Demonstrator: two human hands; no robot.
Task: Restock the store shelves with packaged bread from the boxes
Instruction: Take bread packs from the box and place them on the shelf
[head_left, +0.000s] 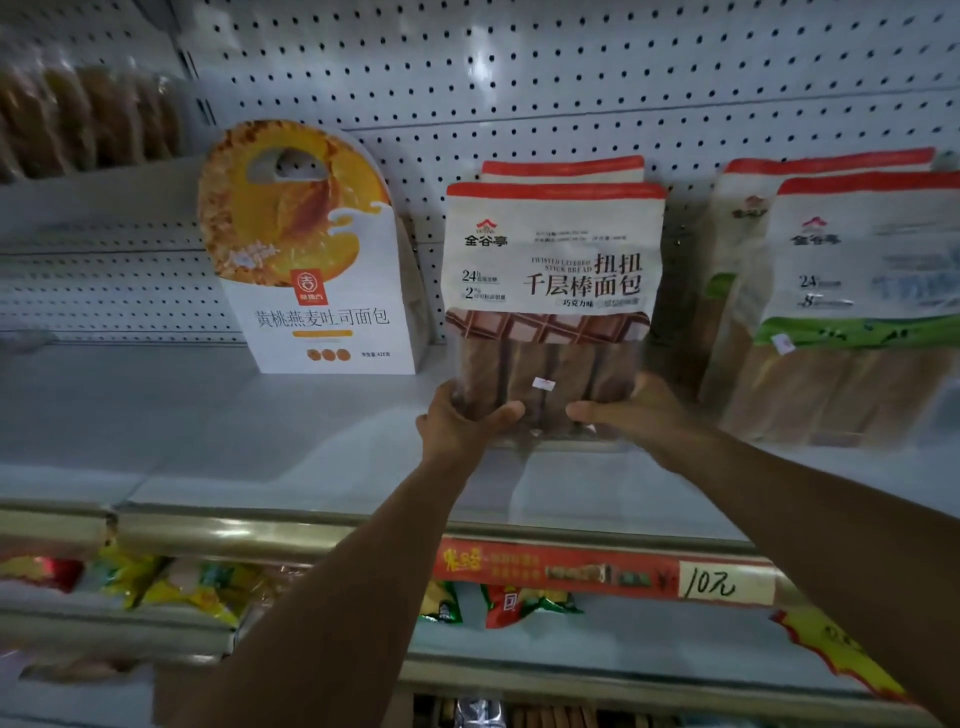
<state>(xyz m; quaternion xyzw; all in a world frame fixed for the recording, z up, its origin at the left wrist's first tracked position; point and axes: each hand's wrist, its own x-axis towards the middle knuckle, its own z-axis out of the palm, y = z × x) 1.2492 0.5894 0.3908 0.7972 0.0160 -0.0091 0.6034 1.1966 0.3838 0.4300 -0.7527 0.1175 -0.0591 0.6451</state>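
A bag of chocolate twisted stick bread (550, 291), white with a red top strip and clear lower half, stands upright on the white shelf (291, 431). My left hand (462, 415) grips its lower left corner and my right hand (628, 410) grips its lower right corner. A second identical bag (563, 169) stands directly behind it against the pegboard, only its red top showing.
A yellow-and-white peach oat toast pack (306, 254) stands to the left. Two green-banded toast bags (852, 306) lean at the right. The shelf's front rail carries a red price strip (597, 571) marked 10. Snack packets (197, 587) fill the lower shelf.
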